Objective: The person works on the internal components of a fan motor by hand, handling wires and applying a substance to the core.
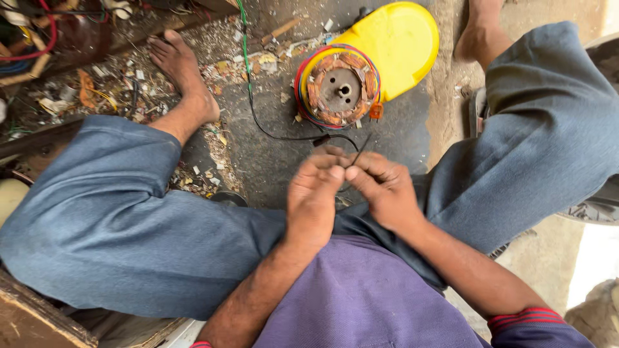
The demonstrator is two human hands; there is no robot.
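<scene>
**A:** Where does the wire lie from the hands?

**B:** The thin black wire (303, 136) ends right between them. The left hand (314, 196) and the right hand (385, 190) are drawn together over the lap, fingertips nearly touching, both pinched on the wire's end. Neither is clearly nearer; they meet on it.

**A:** And which way does it run?

**B:** Away from the hands, forward and a little to the left across the floor (271, 161), curving up beside the motor, where it seems to join a green wire (244, 38); the join itself is hard to make out.

**A:** What's the motor like?

**B:** A round stator (338, 89) with copper windings and a centre shaft, sitting in a yellow housing (400, 42), just ahead of the hands. The housing acts as its shell; nothing else shows inside.

**A:** Anything around it?

**B:** Scraps and debris (116, 84) litter the floor far to the left, beyond the left bare foot (184, 71).
</scene>
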